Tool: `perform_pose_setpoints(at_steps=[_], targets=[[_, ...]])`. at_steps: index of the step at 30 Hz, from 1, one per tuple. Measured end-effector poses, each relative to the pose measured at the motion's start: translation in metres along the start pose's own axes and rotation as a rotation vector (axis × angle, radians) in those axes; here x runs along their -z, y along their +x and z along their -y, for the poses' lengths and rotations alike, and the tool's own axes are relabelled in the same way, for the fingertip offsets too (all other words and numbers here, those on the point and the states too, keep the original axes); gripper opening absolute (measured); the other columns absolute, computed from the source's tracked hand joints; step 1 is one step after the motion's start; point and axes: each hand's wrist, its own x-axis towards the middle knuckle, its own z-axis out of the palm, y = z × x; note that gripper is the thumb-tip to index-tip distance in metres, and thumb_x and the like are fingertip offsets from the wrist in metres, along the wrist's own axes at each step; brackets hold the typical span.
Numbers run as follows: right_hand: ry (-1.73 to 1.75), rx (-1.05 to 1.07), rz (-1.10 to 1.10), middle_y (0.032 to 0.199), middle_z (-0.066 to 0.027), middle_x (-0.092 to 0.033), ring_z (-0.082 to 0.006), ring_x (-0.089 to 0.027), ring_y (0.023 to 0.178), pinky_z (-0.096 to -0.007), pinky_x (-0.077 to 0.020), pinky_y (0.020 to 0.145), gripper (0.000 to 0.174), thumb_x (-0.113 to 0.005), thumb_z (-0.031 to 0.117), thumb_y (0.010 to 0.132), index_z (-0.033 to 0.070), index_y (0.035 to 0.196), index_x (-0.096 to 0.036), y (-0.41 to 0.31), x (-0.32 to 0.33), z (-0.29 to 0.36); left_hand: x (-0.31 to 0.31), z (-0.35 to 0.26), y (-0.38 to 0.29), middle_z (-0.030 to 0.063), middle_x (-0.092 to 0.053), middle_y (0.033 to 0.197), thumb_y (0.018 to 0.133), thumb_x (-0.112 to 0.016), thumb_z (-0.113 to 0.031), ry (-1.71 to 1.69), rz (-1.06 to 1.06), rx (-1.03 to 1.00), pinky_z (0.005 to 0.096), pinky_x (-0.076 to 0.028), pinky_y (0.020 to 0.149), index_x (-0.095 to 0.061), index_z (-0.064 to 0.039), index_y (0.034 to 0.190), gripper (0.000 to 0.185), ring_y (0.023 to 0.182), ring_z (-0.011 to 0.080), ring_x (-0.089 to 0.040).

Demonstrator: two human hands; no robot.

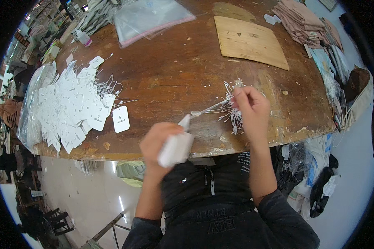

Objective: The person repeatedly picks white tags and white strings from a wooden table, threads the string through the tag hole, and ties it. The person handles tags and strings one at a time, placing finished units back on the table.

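My left hand (155,141), blurred, grips white paper hang tags (176,149) near the table's front edge; how many cannot be told. A white string (208,108) stretches from these tags toward my right hand (252,104), whose thumb and fingertips pinch white cord. Below those fingers a bunch of loose white strings (236,119) lies on the wooden table (162,74). To the left is a big heap of printed white hang tags (71,105) with their strings tangled at its right side. One single tag (121,119) lies just right of the heap.
A thin wooden board (251,42) lies at the back right, beside folded pink-brown cloth (299,23). Clear plastic bags (149,20) and a small white bottle (83,38) are at the back left. Plastic wrap (29,115) borders the tag heap. Wrapped bundles (302,158) sit below the right edge.
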Motion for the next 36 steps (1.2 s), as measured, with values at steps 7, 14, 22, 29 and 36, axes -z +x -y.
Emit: perform_pose_setpoints(at_steps=[7,14,22,29,36], targets=[[-0.645,0.656,0.155,0.089,-0.0117,-0.067,-0.0303,-0.061,0.083,-0.0386,-0.0481,0.074,0.013,-0.069,0.013,0.084,0.002,0.09,-0.068,0.006,0.021,-0.003,0.059,0.034,0.003,0.0084,-0.063,0.104,0.081,-0.076,-0.007,-0.225,-0.622,0.632,0.0298,-0.05,0.081,-0.057,0.001,0.12,0.044,0.093,0.0165,-0.061],[-0.842,0.399,0.166,0.09,-0.0158,-0.063,-0.0358,-0.06,0.085,-0.0422,-0.0482,0.076,0.014,-0.067,0.01,0.084,0.0,0.093,-0.066,0.011,0.035,-0.01,0.043,0.028,0.007,0.0155,-0.065,0.101,0.088,-0.067,-0.01,-0.397,-0.702,0.587,0.0314,-0.055,0.067,-0.05,0.002,0.126,0.043,0.081,0.0216,-0.067],[-0.88,0.289,0.245,0.087,-0.0195,-0.061,-0.0392,-0.061,0.087,-0.0469,-0.0497,0.077,0.013,-0.062,0.011,0.086,0.001,0.094,-0.061,0.025,0.015,-0.024,-0.025,0.0,0.019,0.0115,-0.066,0.093,0.09,-0.064,-0.01,-0.734,-0.088,0.728,0.0289,-0.056,0.062,-0.057,0.003,0.116,0.03,0.073,0.0186,-0.068],[-0.714,0.318,0.544,0.088,-0.0222,-0.061,-0.0415,-0.06,0.087,-0.0477,-0.0481,0.076,0.011,-0.06,0.003,0.084,-0.002,0.094,-0.059,0.023,0.009,-0.01,-0.024,0.005,0.05,0.0089,-0.066,0.092,0.09,-0.066,-0.011,-0.671,-0.026,0.829,0.0267,-0.054,0.061,-0.059,0.004,0.112,0.027,0.073,0.0154,-0.066],[-0.62,0.409,0.533,0.089,-0.0214,-0.06,-0.0426,-0.059,0.087,-0.0465,-0.0482,0.074,0.008,-0.061,0.001,0.084,-0.002,0.091,-0.059,0.061,-0.011,-0.003,-0.031,0.016,0.088,0.01,-0.066,0.09,0.09,-0.066,-0.013,-0.721,0.055,0.805,0.0285,-0.054,0.059,-0.057,0.003,0.11,0.027,0.071,0.0167,-0.067]])
